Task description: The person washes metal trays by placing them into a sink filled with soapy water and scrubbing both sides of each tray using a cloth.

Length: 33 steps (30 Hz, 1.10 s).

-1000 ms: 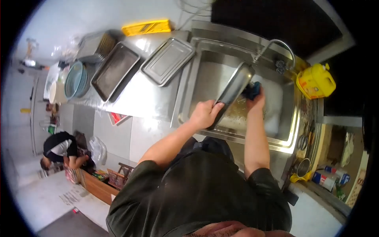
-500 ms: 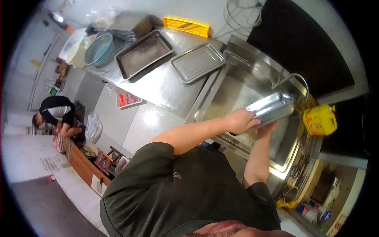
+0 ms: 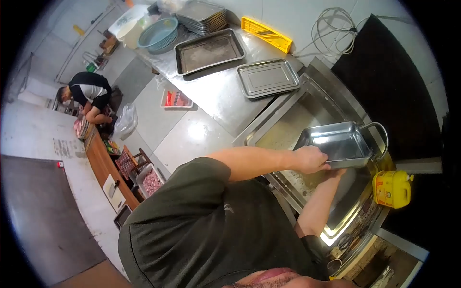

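My left hand [image 3: 311, 160] grips the near edge of a shiny rectangular metal tray [image 3: 338, 141], its thumb and fingers closed on the rim. The tray is held over the sink [image 3: 283, 129] with its hollow side facing up. My right hand [image 3: 335, 175] is under the tray's near side; most of its fingers are hidden behind the metal, so its grip cannot be made out. The dark cloth is out of sight. Beside the tray's right end curves the faucet [image 3: 382, 139].
On the metal counter [image 3: 211, 98] lie a flat tray [image 3: 268, 78], a deeper dark tray [image 3: 210, 51], stacked trays [image 3: 201, 17], a blue basket [image 3: 158, 34] and a yellow slicer [image 3: 266, 33]. A yellow jug [image 3: 392, 188] stands right of the sink. Another person [image 3: 90, 91] bends down at far left.
The tray has turned from edge-on to hollow side up and moved right toward the faucet, with both hands. The dark cloth has gone from sight. The view has swung round.
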Tool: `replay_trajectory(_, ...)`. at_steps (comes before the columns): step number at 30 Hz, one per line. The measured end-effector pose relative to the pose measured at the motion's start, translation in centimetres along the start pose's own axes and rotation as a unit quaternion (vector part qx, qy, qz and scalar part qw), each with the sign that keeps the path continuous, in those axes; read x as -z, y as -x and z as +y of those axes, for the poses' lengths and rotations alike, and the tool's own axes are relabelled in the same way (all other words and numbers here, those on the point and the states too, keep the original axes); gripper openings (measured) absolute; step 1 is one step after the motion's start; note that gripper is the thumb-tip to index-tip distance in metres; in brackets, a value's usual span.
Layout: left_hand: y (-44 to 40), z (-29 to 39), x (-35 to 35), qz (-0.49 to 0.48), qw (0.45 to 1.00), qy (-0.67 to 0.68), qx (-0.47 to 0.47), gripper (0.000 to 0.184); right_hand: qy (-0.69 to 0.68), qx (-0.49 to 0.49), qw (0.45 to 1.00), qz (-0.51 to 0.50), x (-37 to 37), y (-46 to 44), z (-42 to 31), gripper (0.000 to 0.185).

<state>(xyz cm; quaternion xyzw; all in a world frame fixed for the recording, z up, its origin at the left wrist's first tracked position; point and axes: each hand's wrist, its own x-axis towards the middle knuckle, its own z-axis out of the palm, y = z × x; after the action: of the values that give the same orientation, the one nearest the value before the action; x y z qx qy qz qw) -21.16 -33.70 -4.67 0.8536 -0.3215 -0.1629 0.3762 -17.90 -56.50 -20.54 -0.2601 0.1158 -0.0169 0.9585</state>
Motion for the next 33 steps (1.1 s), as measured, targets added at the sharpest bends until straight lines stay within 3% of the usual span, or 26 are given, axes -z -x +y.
replay_trajectory(15, 1.0, 0.1, -1.7, 0.074, 0.997, 0.012, -0.015, 0.042, 0.096, -0.042, 0.994, 0.040, -0.7, -0.3, 0.1, 0.056)
replay_trajectory(19, 0.6, -0.1, -1.0, 0.110, 0.993, 0.044, 0.018, 0.041, 0.200, 0.004, 0.977, 0.071, -2.1, -2.1, -2.4, 0.055)
replay_trajectory(22, 0.1, -0.4, -1.6, 0.143, 0.987, 0.066, 0.023, 0.041, 0.340, 0.057, 0.934, 0.087, -3.0, -3.7, -4.7, 0.054)
replay_trajectory(24, 0.0, -0.5, -1.4, 0.153, 0.985, 0.075, 0.026, 0.043, 0.476, 0.092, 0.871, 0.076, -2.4, -5.2, -6.2, 0.054)
replay_trajectory(25, 0.1, -0.4, -1.4, 0.156, 0.984, 0.082, 0.028, 0.045, 0.573, 0.111, 0.810, 0.056, -1.7, -5.9, -7.1, 0.053)
replay_trajectory(26, 0.3, -0.4, -1.3, 0.158, 0.983, 0.088, 0.035, 0.046, 0.674, 0.125, 0.728, 0.033, -1.0, -6.5, -7.8, 0.053)
replay_trajectory(28, 0.7, -0.7, -0.8, 0.162, 0.980, 0.099, 0.050, 0.049, 0.871, 0.159, 0.465, -0.005, 0.3, -6.8, -8.6, 0.038)
replay_trajectory(33, 1.1, -2.0, -0.7, 0.194, 0.977, 0.082, 0.032, 0.051, 0.940, 0.034, 0.338, 0.022, 7.0, 0.0, -4.4, 0.043)
